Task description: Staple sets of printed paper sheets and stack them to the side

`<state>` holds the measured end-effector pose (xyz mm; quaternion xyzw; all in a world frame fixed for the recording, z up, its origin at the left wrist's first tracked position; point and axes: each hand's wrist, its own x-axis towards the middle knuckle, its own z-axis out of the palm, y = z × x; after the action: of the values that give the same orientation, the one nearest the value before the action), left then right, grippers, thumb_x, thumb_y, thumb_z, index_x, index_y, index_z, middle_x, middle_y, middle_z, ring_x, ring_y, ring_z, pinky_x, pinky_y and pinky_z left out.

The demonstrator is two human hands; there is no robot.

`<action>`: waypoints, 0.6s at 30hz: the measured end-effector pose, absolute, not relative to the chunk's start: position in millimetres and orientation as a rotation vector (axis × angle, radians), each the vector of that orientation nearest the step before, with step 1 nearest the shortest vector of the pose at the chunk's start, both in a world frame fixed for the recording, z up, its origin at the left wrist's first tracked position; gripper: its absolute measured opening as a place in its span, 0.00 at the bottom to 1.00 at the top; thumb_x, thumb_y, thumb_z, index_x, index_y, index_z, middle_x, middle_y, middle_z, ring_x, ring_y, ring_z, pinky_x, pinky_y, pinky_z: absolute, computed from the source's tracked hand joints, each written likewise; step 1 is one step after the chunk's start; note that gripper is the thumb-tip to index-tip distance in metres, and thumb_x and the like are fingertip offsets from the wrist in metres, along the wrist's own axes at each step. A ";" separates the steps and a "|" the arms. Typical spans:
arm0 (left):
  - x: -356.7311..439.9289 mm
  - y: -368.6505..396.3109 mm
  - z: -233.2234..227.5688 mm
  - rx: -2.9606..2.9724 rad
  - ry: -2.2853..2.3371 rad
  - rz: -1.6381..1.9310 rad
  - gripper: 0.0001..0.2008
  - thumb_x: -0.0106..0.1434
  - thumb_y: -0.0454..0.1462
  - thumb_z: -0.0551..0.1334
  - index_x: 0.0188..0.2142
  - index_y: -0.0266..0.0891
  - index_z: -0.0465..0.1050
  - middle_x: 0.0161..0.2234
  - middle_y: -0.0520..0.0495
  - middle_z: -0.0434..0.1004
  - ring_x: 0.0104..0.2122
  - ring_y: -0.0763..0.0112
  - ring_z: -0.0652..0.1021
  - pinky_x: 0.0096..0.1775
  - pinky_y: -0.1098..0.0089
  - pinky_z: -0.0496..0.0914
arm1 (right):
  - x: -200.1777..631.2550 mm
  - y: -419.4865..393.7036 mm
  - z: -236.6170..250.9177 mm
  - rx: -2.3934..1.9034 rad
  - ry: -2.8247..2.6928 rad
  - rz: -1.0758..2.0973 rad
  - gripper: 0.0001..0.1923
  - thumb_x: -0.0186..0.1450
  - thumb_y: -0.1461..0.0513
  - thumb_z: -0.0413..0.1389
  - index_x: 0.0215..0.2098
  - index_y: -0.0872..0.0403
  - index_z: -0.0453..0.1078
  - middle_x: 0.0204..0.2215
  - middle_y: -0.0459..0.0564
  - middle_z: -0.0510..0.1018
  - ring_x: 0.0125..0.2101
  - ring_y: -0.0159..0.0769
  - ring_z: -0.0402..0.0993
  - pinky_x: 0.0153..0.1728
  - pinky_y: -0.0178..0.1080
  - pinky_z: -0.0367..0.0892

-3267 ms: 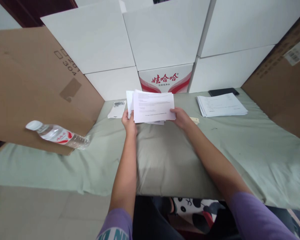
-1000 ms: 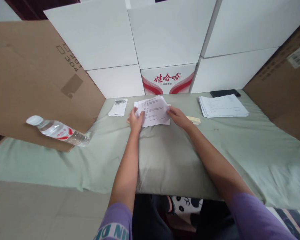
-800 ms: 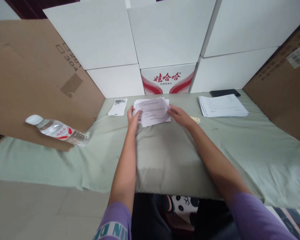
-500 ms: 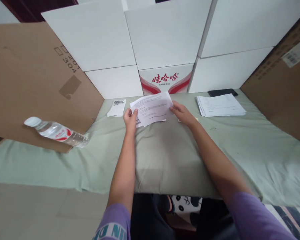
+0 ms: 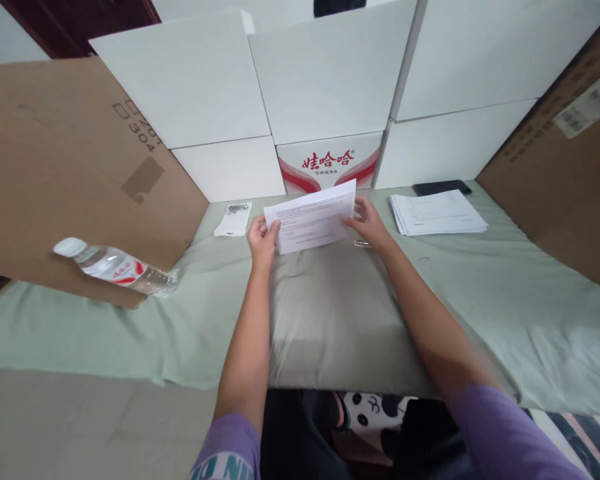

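Both our hands grip one printed sheet [image 5: 313, 217]: our left hand [image 5: 263, 238] pinches its left edge, our right hand [image 5: 369, 223] its right edge. Thin, flat and white, it hangs above the soft green cloth [image 5: 330, 313], long axis left to right, right end tilted higher, text facing us.

We hold a white printed paper sheet [image 5: 313, 217] by both ends: left hand [image 5: 263, 237] pinching its left edge, right hand [image 5: 370, 223] its right. Nearby on the pale green cloth [image 5: 480, 280]: white paper stack [image 5: 435, 213], clear plastic water bottle [image 5: 117, 267].
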<state>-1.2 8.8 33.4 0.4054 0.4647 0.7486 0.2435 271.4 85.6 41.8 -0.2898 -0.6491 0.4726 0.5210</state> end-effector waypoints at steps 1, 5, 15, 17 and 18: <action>-0.1 8.0 34.1 1.121 1.262 2.042 0.30 0.46 0.58 0.75 0.37 0.41 0.72 0.36 0.45 0.84 0.35 0.67 0.83 0.40 0.68 0.77 | 271.1 86.6 40.1 -0.676 -1.544 1.157 0.38 0.54 0.49 0.71 0.59 0.46 0.67 0.62 0.54 0.73 0.61 0.47 0.69 0.56 0.50 0.70; 4.2 4.8 38.2 1.171 1.265 2.046 0.28 0.46 0.57 0.76 0.36 0.39 0.76 0.35 0.45 0.84 0.35 0.66 0.83 0.40 0.67 0.77 | 267.5 87.9 35.4 -0.641 -1.524 1.289 0.36 0.53 0.49 0.72 0.56 0.48 0.68 0.54 0.54 0.79 0.55 0.45 0.75 0.58 0.50 0.69; 5.8 -0.1 42.2 1.195 1.291 2.174 0.25 0.58 0.58 0.68 0.27 0.39 0.74 0.25 0.52 0.74 0.30 0.72 0.76 0.32 0.74 0.70 | 265.5 86.2 35.7 -0.846 -1.446 1.200 0.24 0.58 0.45 0.64 0.45 0.50 0.76 0.41 0.49 0.84 0.38 0.39 0.78 0.40 0.43 0.74; 6.5 -0.2 43.1 1.163 1.266 2.172 0.24 0.56 0.59 0.70 0.30 0.39 0.75 0.28 0.51 0.78 0.31 0.71 0.78 0.34 0.73 0.71 | 266.7 85.6 36.7 -0.860 -1.430 1.206 0.23 0.58 0.46 0.64 0.45 0.50 0.77 0.41 0.49 0.84 0.38 0.39 0.78 0.38 0.42 0.73; 7.1 -0.2 43.8 1.144 1.261 2.166 0.24 0.54 0.58 0.71 0.32 0.40 0.76 0.30 0.50 0.79 0.32 0.71 0.79 0.35 0.72 0.72 | 266.7 84.7 37.3 -0.845 -1.427 1.225 0.23 0.57 0.46 0.65 0.45 0.50 0.76 0.41 0.49 0.84 0.38 0.39 0.78 0.38 0.42 0.73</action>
<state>7.1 -0.2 43.8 0.4075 0.4493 0.7715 0.1919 266.7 84.7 37.3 -0.3516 -0.5936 0.5096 0.5141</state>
